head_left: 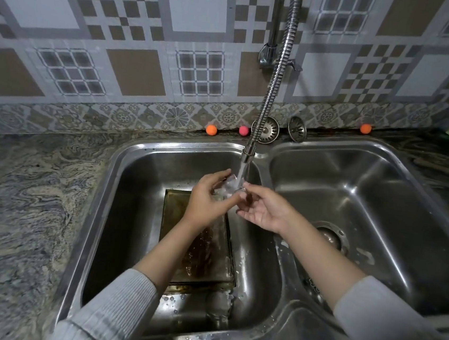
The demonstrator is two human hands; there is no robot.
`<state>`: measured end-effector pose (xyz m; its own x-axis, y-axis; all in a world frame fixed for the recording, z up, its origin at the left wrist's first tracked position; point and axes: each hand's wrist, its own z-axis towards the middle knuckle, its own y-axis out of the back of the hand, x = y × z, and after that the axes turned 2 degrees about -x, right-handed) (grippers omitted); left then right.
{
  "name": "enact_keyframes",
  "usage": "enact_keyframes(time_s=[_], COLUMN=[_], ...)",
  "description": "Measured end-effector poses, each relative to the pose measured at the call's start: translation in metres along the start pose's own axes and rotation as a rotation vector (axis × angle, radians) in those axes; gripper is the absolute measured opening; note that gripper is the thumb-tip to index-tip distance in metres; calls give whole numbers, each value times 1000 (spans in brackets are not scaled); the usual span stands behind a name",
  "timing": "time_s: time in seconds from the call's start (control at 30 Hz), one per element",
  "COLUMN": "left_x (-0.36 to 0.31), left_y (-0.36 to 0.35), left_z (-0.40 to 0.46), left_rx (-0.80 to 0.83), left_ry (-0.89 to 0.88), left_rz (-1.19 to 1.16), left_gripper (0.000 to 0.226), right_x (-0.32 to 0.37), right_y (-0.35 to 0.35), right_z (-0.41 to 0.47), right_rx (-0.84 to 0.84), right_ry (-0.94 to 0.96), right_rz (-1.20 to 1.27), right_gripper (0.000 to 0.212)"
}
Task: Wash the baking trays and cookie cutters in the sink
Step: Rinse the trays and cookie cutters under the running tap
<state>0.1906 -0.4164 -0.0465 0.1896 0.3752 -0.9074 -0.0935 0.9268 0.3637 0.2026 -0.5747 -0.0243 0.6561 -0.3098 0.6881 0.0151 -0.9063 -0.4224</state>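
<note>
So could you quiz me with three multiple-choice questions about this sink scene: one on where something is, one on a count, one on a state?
1. Where does the baking tray lie?
A. left basin
B. right basin
C. on the counter

2. How many small coloured balls sit along the wall?
A. one
B. three
C. five

3. What is the tap doing?
A. it is off
B. it is running
C. it is detached

Answers:
1 A, the tray lies in the left basin under the arms.
2 B, two orange, one pink.
3 B, water streams onto what both hands hold.

both forearms reach forward, left hand [206,199] and right hand [264,212] meeting, fingers loosely curled.
</note>
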Motion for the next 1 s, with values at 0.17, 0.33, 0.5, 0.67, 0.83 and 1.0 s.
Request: enact_keyframes(time_s=[0.17, 0.33, 0.5, 0.67, 0.83, 1.0], left_x=[-9, -11, -10, -7, -9, -6], left_y=[-1, -5, -9, -14, -15, -18], left_z=[4, 8, 7, -3, -5, -7], left_rx=[-20, -47, -29, -4, -61, -151], left_ry=[62, 186, 255, 315, 473, 443], left_rz=[-120, -216, -341, -362, -422, -446], left_gripper=[37, 21, 38, 54, 44, 27], right_x=[0, 0, -7, -18, -28, -33], right_y=[-8, -16, -12, -6, 0, 2], right_z=[3, 6, 8, 6, 3, -2], right_rx=[28, -26, -67, -74, -52, -131], right_ry=[22, 28, 30, 81, 130, 113], right_rz=[140, 248, 241, 217, 199, 139], right_gripper=[11, 11, 6, 5, 2, 18])
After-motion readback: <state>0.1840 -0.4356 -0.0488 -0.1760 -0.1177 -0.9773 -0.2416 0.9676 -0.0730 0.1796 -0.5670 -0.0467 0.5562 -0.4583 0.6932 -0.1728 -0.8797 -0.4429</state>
